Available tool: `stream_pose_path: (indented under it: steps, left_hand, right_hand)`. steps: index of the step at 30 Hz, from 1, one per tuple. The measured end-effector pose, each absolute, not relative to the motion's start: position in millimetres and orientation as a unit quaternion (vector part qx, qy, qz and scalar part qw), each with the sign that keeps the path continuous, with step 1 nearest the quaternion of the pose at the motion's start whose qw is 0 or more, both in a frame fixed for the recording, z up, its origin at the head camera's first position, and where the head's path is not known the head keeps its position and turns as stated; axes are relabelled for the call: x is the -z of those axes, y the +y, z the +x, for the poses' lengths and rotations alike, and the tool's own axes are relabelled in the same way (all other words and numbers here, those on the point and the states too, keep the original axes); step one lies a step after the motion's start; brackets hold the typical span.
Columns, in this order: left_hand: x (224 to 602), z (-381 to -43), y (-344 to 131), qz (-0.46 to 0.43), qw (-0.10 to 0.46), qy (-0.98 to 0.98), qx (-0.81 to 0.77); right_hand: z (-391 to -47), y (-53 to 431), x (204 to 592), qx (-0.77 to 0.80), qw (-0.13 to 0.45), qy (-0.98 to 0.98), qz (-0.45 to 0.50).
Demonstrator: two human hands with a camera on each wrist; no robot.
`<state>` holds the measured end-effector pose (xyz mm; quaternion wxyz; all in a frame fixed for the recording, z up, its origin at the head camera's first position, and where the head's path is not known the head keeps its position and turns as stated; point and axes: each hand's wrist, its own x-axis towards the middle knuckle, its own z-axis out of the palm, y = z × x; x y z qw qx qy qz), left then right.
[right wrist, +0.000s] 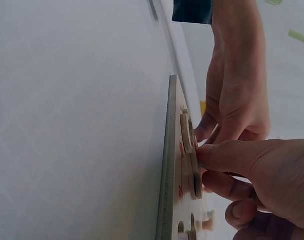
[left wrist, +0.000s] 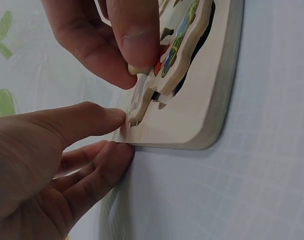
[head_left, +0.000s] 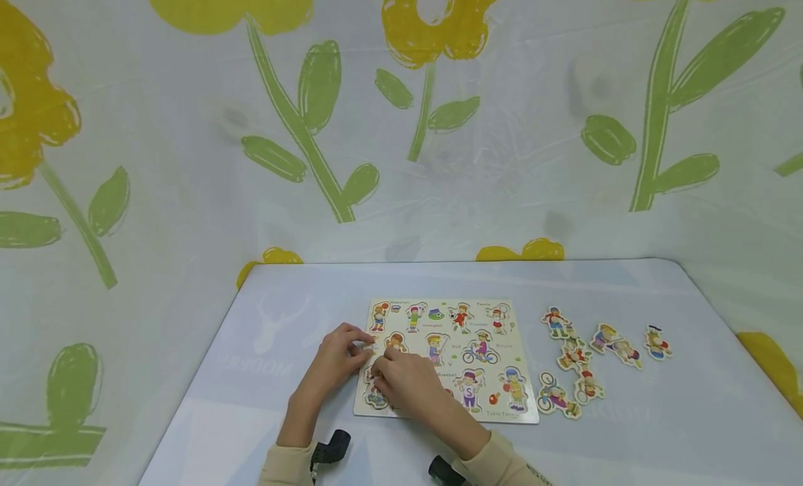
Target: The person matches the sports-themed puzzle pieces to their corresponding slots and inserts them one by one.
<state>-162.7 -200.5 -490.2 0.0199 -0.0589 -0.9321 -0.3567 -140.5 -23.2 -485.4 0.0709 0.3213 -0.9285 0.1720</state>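
A wooden peg-style puzzle board (head_left: 452, 415) printed with sports figures lies on the table. My left hand (head_left: 332, 364) grips its left edge, thumb on the top face and fingers at the side, as the left wrist view shows. Over the lower left part, my right hand (head_left: 414, 388) pinches a small flat wooden puzzle piece between thumb and finger; its picture is mostly hidden by the fingers. Right beside those fingertips, a figure piece (head_left: 375, 397) sits at the board's lower left corner. In the right wrist view, a piece (right wrist: 186, 132) stands slightly proud of the board.
Several loose figure pieces lie right of the board, among them a bicycle rider (head_left: 557, 397), a blue-clad figure (head_left: 555, 323) and a lone figure (head_left: 657, 342). Black wrist devices (head_left: 332, 445) hang by both sleeves. A flower-printed curtain (head_left: 439, 193) stands behind the table.
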Motion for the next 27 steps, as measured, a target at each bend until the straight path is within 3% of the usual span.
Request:
stream_pose_path:
  steps: [27]
  left_hand:
    - [492.0, -163.1, -200.4, -0.052, 0.014, -0.934, 0.354]
  right_hand:
    - [-141.1, -24.5, 490.3, -0.188, 0.068, -0.924, 0.325]
